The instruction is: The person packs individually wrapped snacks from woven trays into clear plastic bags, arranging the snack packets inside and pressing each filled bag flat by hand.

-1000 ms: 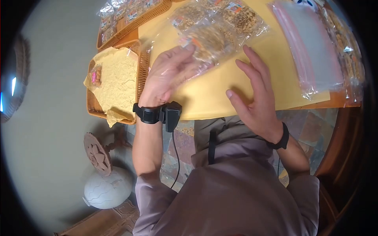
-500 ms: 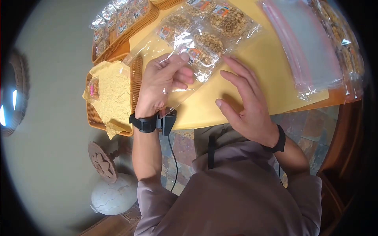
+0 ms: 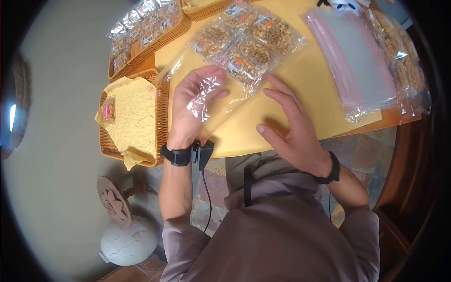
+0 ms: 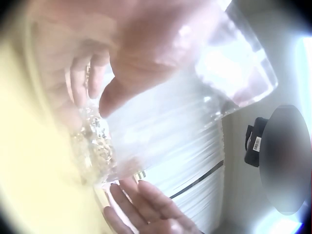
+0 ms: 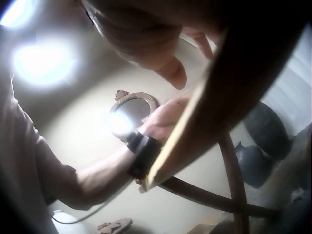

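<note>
A clear bag holding several flat, labelled nut cakes (image 3: 249,54) lies on the yellow sheet (image 3: 324,89). Its loose, shiny film stretches over the left hand (image 3: 195,101), whose curled fingers and thumb hold the film. In the left wrist view, the thumb of the left hand (image 4: 131,53) lies over the film, with some fingers behind it and nut pieces (image 4: 100,141) below. My right hand (image 3: 298,136) has its fingers spread beside the bag's near right edge; whether a fingertip touches the bag, I cannot tell.
A wicker basket (image 3: 163,108) lined with crumpled yellow paper (image 3: 131,108) holds one small packet (image 3: 108,112). Another basket (image 3: 162,40) of wrapped packets sits behind it. At the right lie stacked empty clear bags (image 3: 352,61) and a bag of nut cakes (image 3: 406,68).
The left hand's motion has slowed, and the bag of cakes now lies flatter near it. Loose film has shifted across the palm. The right hand keeps its spread pose.
</note>
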Available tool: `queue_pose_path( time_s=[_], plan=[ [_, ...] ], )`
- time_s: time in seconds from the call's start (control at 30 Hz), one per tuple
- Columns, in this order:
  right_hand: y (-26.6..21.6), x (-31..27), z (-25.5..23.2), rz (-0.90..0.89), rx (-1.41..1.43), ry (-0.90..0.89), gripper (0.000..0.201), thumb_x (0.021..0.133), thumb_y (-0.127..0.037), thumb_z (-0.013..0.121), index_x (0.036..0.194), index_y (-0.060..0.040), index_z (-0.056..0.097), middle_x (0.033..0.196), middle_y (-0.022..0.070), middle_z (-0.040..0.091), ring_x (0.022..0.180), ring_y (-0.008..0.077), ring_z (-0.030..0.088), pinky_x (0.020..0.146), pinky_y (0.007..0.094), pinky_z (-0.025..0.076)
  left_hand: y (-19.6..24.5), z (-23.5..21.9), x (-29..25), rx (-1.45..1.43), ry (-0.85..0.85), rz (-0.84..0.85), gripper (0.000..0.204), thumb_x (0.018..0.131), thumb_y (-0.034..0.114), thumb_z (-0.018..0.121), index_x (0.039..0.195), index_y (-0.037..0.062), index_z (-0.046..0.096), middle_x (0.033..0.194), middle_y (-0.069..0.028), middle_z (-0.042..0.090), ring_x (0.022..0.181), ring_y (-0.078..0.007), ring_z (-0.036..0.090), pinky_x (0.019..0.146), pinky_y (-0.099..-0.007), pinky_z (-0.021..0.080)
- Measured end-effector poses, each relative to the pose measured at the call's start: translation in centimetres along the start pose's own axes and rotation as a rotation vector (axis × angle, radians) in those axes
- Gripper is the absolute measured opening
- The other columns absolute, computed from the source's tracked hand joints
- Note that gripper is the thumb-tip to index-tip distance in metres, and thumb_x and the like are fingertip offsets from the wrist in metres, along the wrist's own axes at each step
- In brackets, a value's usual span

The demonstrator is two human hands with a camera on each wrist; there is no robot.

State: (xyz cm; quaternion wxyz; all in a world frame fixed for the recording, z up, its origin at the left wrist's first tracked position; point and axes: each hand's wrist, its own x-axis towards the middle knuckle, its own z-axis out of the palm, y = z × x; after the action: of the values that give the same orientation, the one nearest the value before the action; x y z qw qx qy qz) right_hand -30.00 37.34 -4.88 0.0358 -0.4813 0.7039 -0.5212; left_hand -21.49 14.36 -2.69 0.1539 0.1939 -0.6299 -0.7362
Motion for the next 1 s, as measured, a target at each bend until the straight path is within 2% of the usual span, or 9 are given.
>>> queue_pose_path(
  time_s=[0.1, 0.3, 0.37, 0.47, 0.53, 0.63, 0.73, 0.93, 1.0],
  plan=[
    [-2.5, 1.0, -3.4, 0.01, -0.015, -0.102, 0.071, 0.089, -0.015, 0.075, 0.149, 0.0019, 0.041, 0.158, 0.0248, 0.039, 0.149, 0.0429, 0.035, 0.121, 0.0478, 0.031, -0.5, 0.0, -0.6, 0.099, 0.182, -0.017, 0.05, 0.094, 0.004, 0.073, 0.139, -0.005, 0.053, 0.125, -0.0143, 0.067, 0.108, -0.0182, 0.068, 0.09, -0.0313, 0.06],
    [-7.1, 10.9, -9.4, -0.306, -0.614, -0.282, 0.084, 0.097, -0.032, 0.07, 0.158, 0.0064, 0.026, 0.166, 0.0248, 0.027, 0.156, 0.0358, 0.024, 0.126, 0.0445, 0.021, -0.8, -0.5, 0.2, 0.278, 0.085, -0.023, 0.057, 0.096, 0.007, 0.071, 0.146, -0.0035, 0.047, 0.127, -0.0131, 0.059, 0.106, -0.0181, 0.065, 0.081, -0.0276, 0.057],
    [-6.8, 14.7, -9.0, -0.302, -0.914, -0.318, 0.082, 0.103, -0.042, 0.058, 0.151, 0.0163, 0.027, 0.156, 0.0371, 0.035, 0.15, 0.0448, 0.031, 0.125, 0.0505, 0.027, -1.0, -0.4, 0.5, 0.273, 0.055, -0.059, 0.057, 0.096, 0.008, 0.07, 0.147, -0.0024, 0.047, 0.129, -0.0136, 0.058, 0.11, -0.0178, 0.064, 0.079, -0.0271, 0.057],
    [-1.1, 19.4, -6.9, -0.32, -0.825, -0.347, 0.095, 0.104, -0.058, 0.046, 0.154, 0.0173, 0.019, 0.16, 0.0396, 0.024, 0.154, 0.0469, 0.019, 0.128, 0.0512, 0.02, -2.2, -1.0, 1.2, 0.563, -0.006, 0.183, 0.058, 0.097, 0.011, 0.069, 0.149, -0.002, 0.046, 0.139, -0.0179, 0.053, 0.117, -0.0205, 0.061, 0.085, -0.0296, 0.056],
    [3.5, 20.4, -3.8, -0.15, -0.709, -0.373, 0.096, 0.098, -0.065, 0.052, 0.154, 0.0094, 0.031, 0.162, 0.0286, 0.033, 0.15, 0.0403, 0.035, 0.123, 0.0507, 0.028, -1.9, -1.1, 1.3, 0.832, -0.068, 0.415, 0.062, 0.097, 0.017, 0.069, 0.149, -0.0057, 0.044, 0.148, -0.023, 0.047, 0.12, -0.0266, 0.061, 0.094, -0.0347, 0.054],
    [7.9, 18.2, -1.4, -0.12, -0.82, -0.412, 0.11, 0.096, -0.081, 0.03, 0.158, 0.0098, 0.024, 0.165, 0.0285, 0.025, 0.156, 0.0375, 0.022, 0.127, 0.0497, 0.017, -1.8, -0.9, 1.6, 0.984, -0.057, 0.444, 0.069, 0.096, 0.025, 0.07, 0.148, -0.0092, 0.042, 0.152, -0.0267, 0.044, 0.12, -0.0326, 0.061, 0.101, -0.0384, 0.051],
    [7.5, 18.4, -1.7, -0.086, -0.788, -0.479, 0.111, 0.096, -0.082, 0.029, 0.159, 0.009, 0.021, 0.167, 0.0279, 0.02, 0.159, 0.036, 0.013, 0.129, 0.0488, 0.007, -1.7, -0.3, 1.8, 0.965, -0.027, 0.393, 0.07, 0.095, 0.03, 0.07, 0.146, -0.0111, 0.043, 0.15, -0.0279, 0.046, 0.118, -0.0343, 0.062, 0.099, -0.0394, 0.052],
    [2.9, 20.8, -2.8, 0.035, -0.732, -0.604, 0.106, 0.101, -0.071, 0.035, 0.157, 0.0162, 0.012, 0.164, 0.0389, 0.012, 0.157, 0.045, 0.01, 0.129, 0.0499, 0.013, -1.2, 0.4, 2.3, 0.824, 0.114, 0.275, 0.058, 0.096, 0.032, 0.07, 0.132, -0.0104, 0.052, 0.125, -0.0241, 0.058, 0.102, -0.0331, 0.065, 0.084, -0.0408, 0.053],
    [6.0, 18.8, -0.9, -0.098, -0.806, -0.545, 0.107, 0.099, -0.075, 0.034, 0.158, 0.0116, 0.017, 0.165, 0.033, 0.018, 0.157, 0.0408, 0.014, 0.129, 0.0496, 0.012, -1.4, 0.4, 2.6, 0.886, 0.1, 0.334, 0.053, 0.097, 0.032, 0.07, 0.128, -0.0085, 0.054, 0.118, -0.0217, 0.058, 0.097, -0.0325, 0.065, 0.081, -0.041, 0.053]
  ],
)
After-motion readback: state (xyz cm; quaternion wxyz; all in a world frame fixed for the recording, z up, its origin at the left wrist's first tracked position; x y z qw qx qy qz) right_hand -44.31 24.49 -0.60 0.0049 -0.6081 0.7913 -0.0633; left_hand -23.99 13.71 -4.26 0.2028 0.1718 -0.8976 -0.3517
